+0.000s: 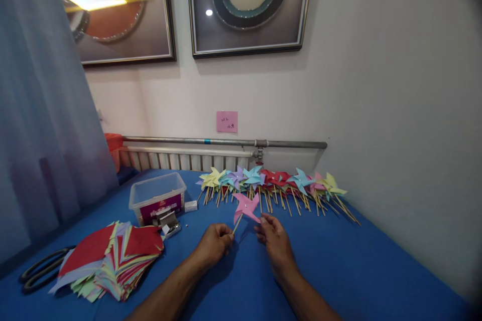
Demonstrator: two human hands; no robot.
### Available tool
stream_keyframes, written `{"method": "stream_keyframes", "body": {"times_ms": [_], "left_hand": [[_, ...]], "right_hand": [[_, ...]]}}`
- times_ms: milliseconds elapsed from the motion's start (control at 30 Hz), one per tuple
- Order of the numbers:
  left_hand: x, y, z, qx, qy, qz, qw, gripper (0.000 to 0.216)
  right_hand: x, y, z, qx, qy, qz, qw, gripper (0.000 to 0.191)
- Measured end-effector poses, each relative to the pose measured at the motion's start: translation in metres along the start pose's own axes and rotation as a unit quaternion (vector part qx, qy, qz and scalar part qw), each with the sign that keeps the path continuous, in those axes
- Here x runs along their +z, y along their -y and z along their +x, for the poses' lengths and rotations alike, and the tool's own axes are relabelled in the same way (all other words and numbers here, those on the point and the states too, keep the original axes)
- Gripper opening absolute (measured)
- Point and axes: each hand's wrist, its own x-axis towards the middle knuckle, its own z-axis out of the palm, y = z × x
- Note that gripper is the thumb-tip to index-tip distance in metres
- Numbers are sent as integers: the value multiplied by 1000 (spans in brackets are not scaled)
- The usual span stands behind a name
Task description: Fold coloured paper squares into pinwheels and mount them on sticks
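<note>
Nearest, both hands low over the blue cloth (350, 266), apart from each other. Left hand (217, 244) pinches the stick (238, 223) of a pink pinwheel (246, 206); the stick leans, head up and to the right. Right hand (274, 242) has thumb and fingers at the lower right blade tip; cannot tell whether they grip the paper or only brush it. Pinwheel sits between and just beyond the hands, short of the finished row. Judgement on handling: keep the left pinch firm and the stick steady, let the right fingers touch paper lightly, by the edge, so that no fold gets crushed and the centre fastening takes no sideways pull. To the left, a fanned stack of coloured paper (144, 242); beyond it a small open box (169, 222), then a clear tub (158, 209). Farther back, a row of pinwheels (276, 179). Behind, pipe (226, 141) and pink note (227, 122) on the wall.
</note>
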Motion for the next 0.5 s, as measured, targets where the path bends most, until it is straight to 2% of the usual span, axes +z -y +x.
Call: {"method": "stream_keyframes", "body": {"times_ms": [267,500], "left_hand": [[1,0,-2,4,5,-23,1000,14],[7,3,-2,13,27,-30,999,13]], "right_hand": [[4,-3,-7,-64,52,-79,993,42],[10,1,-23,-106,143,-148,973,32]]}}
